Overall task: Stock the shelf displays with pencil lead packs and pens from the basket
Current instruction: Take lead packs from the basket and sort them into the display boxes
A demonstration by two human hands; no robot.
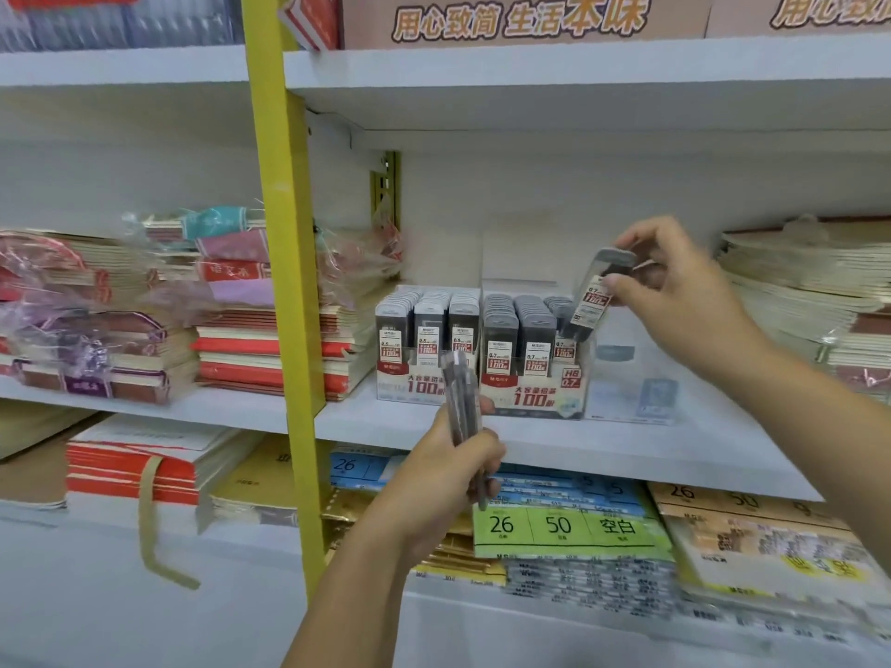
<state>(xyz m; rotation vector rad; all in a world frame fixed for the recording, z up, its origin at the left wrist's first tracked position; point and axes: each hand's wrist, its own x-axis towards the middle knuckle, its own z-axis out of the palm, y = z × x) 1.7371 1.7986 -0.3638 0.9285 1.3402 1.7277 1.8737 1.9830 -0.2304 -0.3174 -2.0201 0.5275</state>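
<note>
1. Now the right hand [675, 291] pinches one pack [598, 294] near its grey cap between thumb and fingers. The pack is tilted, just above the rightmost row of the 0.7 box [535, 392] on the shelf [627, 455].
2. The left hand [448, 479] is curled round a few spare packs [460, 397], held upright in front of the shelf edge. It is below the gap between the 0.5 box [419, 378] and the 0.7 box.
3. Both boxes look nearly full. Only the rightmost 0.7 row seems to have room, so I judge the step in hand to be slotting this pack there. The basket is out of view.
4. Risk: because the pack is tilted, its lower corner could catch on packs standing in the row and tip them or jam. Squaring it upright before lowering would avoid that.
5. Risk: the pinch is light and high on the pack. A knock against the box wall could twist it loose, and it would likely drop onto the shelf or into the clear case [631, 388] beside the box.
6. Risk: the labels differ only by a small number, so a pack could land in the wrong box. The held pack seems to read 0.7, though it is blurred.
7. Risk: the left hand grips its bundle low, so a slack hold could let one pack slide out.
</note>
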